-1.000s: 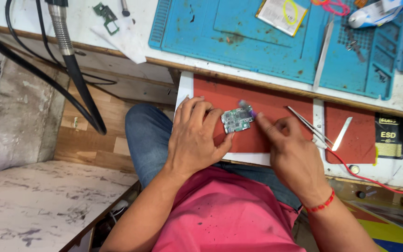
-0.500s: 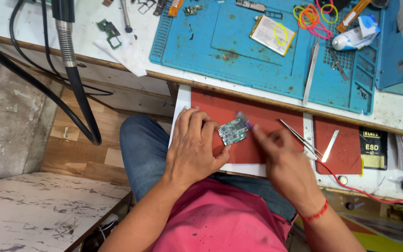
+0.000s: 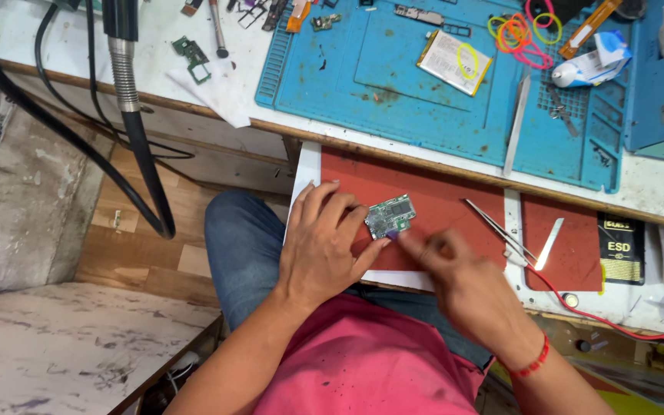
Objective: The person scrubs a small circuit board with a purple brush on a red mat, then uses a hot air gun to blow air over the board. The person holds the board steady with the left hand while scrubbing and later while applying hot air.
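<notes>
Left hand (image 3: 320, 250) pinned board (image 3: 390, 216) on red mat (image 3: 439, 196); right hand (image 3: 466, 288), blurred, had drawn back toward 5 o'clock, grip indeterminable. Tweezers (image 3: 497, 228) at 3 o'clock.

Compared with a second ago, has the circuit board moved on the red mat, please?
No. The circuit board sits at the same spot on the red mat, left of the tweezers, under the left hand.

Small green circuit board (image 3: 390, 215) with silvery metal shields, lying flat and slightly askew on the red mat (image 3: 455, 207) at the bench's near edge, pinned at its left end by fingertips.
</notes>
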